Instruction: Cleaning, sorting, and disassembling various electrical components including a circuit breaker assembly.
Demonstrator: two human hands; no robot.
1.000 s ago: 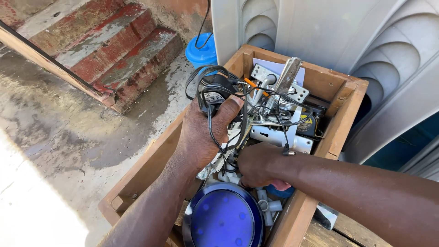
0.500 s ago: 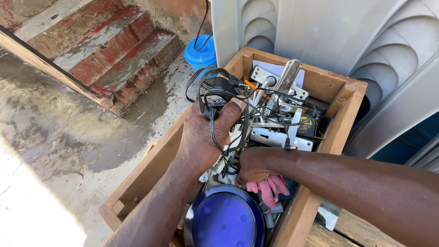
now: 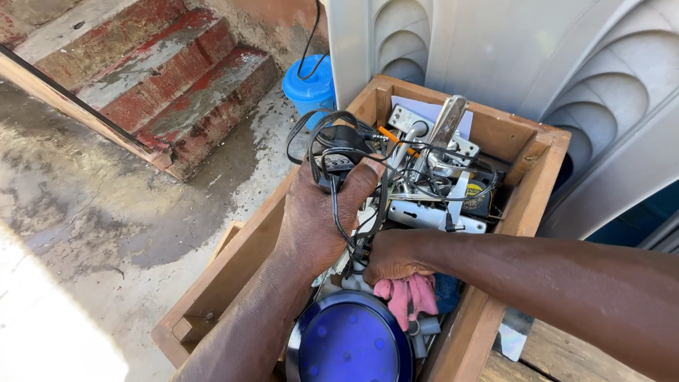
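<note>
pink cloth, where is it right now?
In the head view, the pink cloth sits low in the wooden box, just under the right hand and beside the round blue lid.

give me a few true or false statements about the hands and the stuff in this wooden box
1. The left hand grips a bundle of black cables with a black adapter. True.
2. The right hand rests on the red brick steps. False: it is down inside the open wooden crate, among the clutter.
3. A pink cloth lies just below the right hand. True.
4. The round blue lid stands outside the crate. False: it lies at the crate's near end.
5. The blue plastic bucket sits inside the crate. False: it stands on the ground beyond it.
</note>
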